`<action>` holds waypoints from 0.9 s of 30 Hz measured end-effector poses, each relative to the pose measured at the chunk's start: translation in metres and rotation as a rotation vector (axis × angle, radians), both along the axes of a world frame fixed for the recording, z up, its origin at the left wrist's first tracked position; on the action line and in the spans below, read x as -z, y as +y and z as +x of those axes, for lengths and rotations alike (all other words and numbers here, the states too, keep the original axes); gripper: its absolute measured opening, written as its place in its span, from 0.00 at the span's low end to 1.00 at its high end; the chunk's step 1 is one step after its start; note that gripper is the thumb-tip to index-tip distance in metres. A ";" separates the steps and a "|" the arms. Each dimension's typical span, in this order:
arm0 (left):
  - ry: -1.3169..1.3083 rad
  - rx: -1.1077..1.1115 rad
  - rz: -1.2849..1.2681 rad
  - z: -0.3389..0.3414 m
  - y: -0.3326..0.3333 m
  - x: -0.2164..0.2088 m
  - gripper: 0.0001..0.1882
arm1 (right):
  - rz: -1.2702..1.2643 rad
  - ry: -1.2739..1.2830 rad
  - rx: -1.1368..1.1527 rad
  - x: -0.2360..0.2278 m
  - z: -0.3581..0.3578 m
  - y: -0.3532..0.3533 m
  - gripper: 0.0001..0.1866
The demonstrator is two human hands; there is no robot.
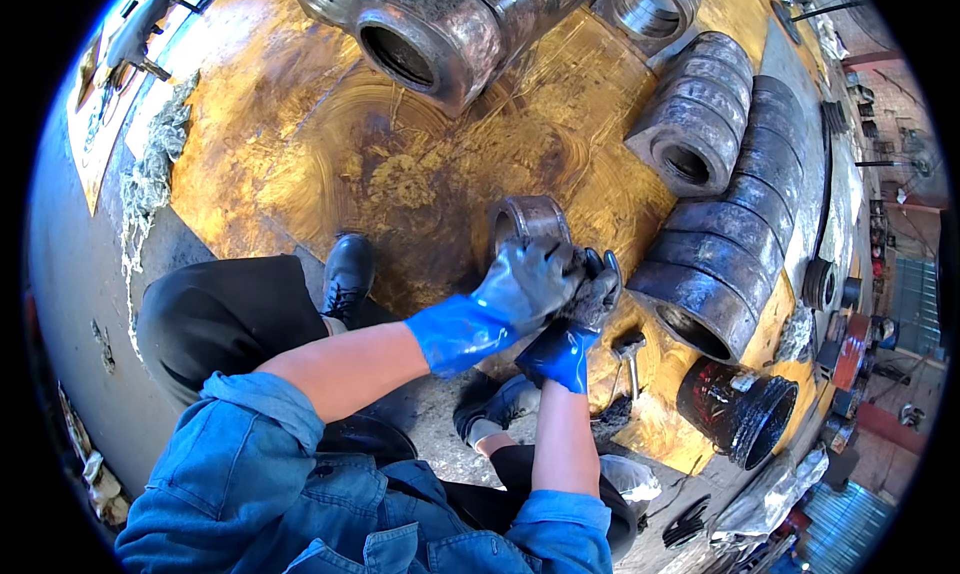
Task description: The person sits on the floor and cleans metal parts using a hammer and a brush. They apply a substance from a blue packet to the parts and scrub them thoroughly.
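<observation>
Blue rubber gloves, smeared dark grey over the fingers, cover both my hands. My left hand [527,281] reaches across to the right, its fingers closed against my right hand [597,299]. The right hand's fingers are curled up too. Whatever lies between them is hidden by the gloves and dark grime. Just beyond my left hand a thick metal ring [532,216] stands on the oily yellow-brown sheet [420,184]. The left glove overlaps the ring's near edge; whether it touches the ring I cannot tell.
Rows of heavy metal rings lie end to end at right, one row nearer [690,264] and another [700,109] beside it. More metal cylinders [430,44] lie at the far side. A black grimy bucket [735,409] tips over at right, near a metal tool [630,359]. Stringy rags [155,164] lie left.
</observation>
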State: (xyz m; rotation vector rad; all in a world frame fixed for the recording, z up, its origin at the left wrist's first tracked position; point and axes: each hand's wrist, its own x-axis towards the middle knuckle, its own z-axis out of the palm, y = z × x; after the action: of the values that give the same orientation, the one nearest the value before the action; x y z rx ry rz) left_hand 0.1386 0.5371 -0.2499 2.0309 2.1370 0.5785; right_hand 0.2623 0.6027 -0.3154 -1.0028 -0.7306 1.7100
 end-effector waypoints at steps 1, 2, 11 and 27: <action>-0.028 -0.027 -0.118 -0.008 0.012 -0.002 0.17 | -0.025 0.021 -0.017 -0.002 -0.001 0.000 0.17; -0.057 -0.039 -0.236 -0.019 0.027 -0.007 0.17 | 0.010 0.271 -0.040 0.004 0.004 -0.002 0.20; -0.353 -0.113 -0.241 -0.082 0.102 0.043 0.20 | 0.310 -0.451 0.189 0.028 -0.004 0.001 0.24; 0.268 0.549 0.216 -0.004 0.011 0.001 0.21 | 0.321 -0.243 0.232 -0.139 0.167 0.001 0.25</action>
State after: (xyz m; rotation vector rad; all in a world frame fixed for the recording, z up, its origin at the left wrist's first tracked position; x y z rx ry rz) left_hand 0.1341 0.5480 -0.2507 2.7985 1.5550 0.4865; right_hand 0.4291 0.6036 -0.1762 -1.0321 -0.9698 1.2375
